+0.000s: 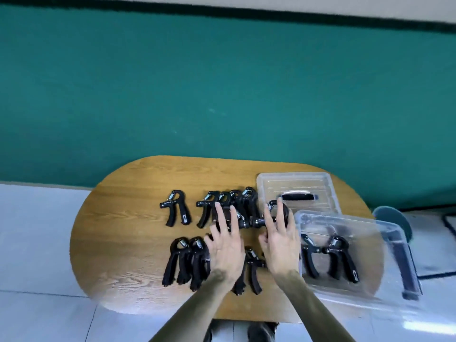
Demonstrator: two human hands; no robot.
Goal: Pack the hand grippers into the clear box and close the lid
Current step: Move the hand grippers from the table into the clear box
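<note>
Several black hand grippers lie on the wooden table (128, 218): one alone at the far left (175, 209), a bunch in the back row (237, 201), and a front row (183, 260). My left hand (225, 245) lies spread over grippers in the middle, fingers apart. My right hand (280, 240) reaches forward, its fingers on a gripper (276, 214) near the box. The clear box (370, 233) at the right holds two grippers (330, 257). Its clear lid (296, 183) with a black handle lies behind it.
The table is oval, standing against a green wall (222, 95). A round teal stool (392, 218) shows to the right of the table. Pale floor tiles surround it, and my shoes (261, 332) show below the front edge.
</note>
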